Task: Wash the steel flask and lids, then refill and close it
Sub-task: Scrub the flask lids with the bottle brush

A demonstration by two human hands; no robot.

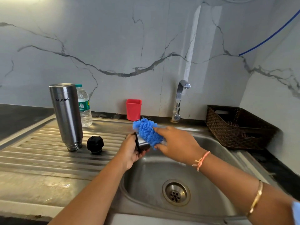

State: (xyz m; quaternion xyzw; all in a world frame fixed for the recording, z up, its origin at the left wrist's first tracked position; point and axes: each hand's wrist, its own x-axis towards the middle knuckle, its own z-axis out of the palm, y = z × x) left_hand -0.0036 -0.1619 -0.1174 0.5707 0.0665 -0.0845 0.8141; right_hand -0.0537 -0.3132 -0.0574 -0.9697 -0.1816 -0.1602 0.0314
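Scrubbing lid (140, 144), apparently steel, with blue scrubber (146, 133), over sink edge (129, 161).

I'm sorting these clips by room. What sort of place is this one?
Most likely a home kitchen, at the washing-up spot: a steel sink with a ribbed draining board, a tap against a marble-look wall, and a steel flask standing upside down to drain.
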